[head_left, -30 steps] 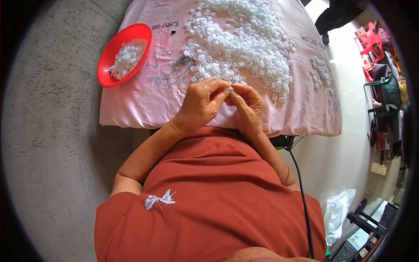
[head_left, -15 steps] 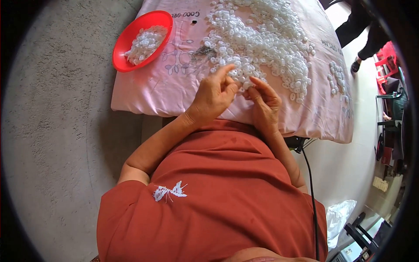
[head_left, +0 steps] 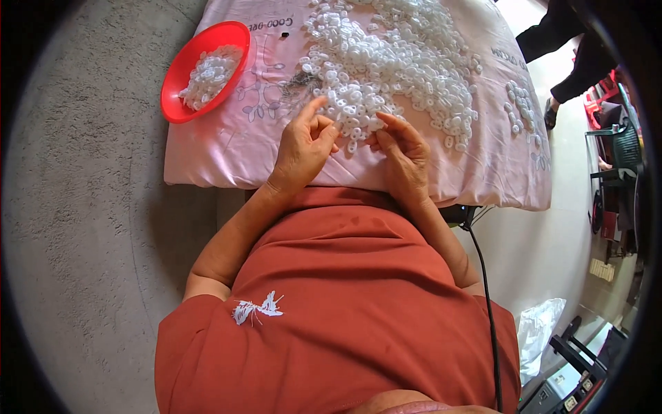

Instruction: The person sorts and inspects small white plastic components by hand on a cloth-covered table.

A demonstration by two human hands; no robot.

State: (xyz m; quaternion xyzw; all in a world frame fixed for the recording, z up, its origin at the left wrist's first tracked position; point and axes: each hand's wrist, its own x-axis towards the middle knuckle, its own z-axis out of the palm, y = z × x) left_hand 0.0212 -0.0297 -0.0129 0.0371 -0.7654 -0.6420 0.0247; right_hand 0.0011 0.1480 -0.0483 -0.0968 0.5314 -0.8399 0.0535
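Pink cloth (head_left: 227, 148) spread wide, big heap of small white plastic pieces (head_left: 393, 65) across it, red bowl (head_left: 181, 76) at left part-filled with the same. Picking from the heap's near edge, by the look of it. Left hand (head_left: 303, 148) half curled, forefinger out, tips on the pieces. Right hand (head_left: 403, 155) fingers extended, touching the heap. Next likely needs a single piece pinched clear. Anything pinched already? Cannot tell, too small. Dark bit (head_left: 298, 81) by the heap unclear.
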